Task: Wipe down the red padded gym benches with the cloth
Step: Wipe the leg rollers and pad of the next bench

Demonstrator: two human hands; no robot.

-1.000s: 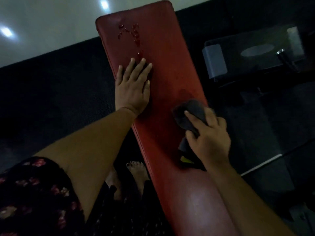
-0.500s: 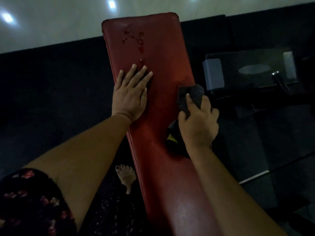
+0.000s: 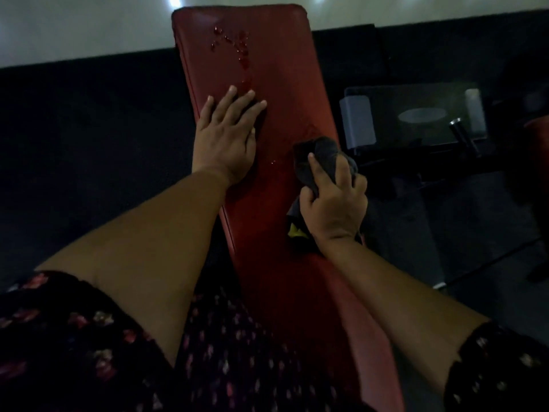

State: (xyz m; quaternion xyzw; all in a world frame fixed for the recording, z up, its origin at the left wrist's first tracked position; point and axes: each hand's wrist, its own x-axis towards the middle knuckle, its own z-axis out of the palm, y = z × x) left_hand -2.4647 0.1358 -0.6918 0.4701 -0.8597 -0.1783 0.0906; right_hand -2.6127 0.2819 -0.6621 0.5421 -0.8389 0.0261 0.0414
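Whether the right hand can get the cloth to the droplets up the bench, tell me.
Probably yes: bare bench runs from the cloth in the right hand up to the droplets, right of the flat left hand.

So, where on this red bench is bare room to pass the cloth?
Bare: the strip of the red padded bench between the flat left hand and the dark grey cloth in the right hand, and the far right part beside the water droplets. Crowded: the left edge, under the left hand.

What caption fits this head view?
Left hand flat on red padded bench, right hand pressing dark cloth near its right edge; droplets beyond.
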